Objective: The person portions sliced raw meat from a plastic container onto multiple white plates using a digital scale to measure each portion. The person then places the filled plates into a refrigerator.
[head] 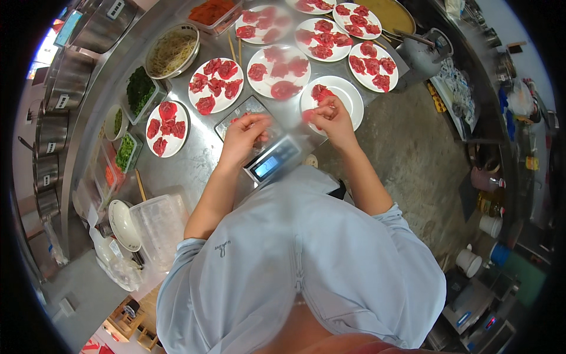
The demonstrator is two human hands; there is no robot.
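My right hand pinches a small piece of raw red meat over the left side of a white plate. A clump of red meat lies on that plate, just beyond my fingers. My left hand hovers over or rests on the platform of a digital scale, its fingers curled. Some red meat shows on the platform beside it. Whether the left fingers hold anything is hidden. The scale's display is lit.
Several white plates with meat portions, such as one plate at left, cover the steel table. A bowl of sprouts, containers of chopped greens and a clear plastic tub stand leftward. A gas cylinder stands right.
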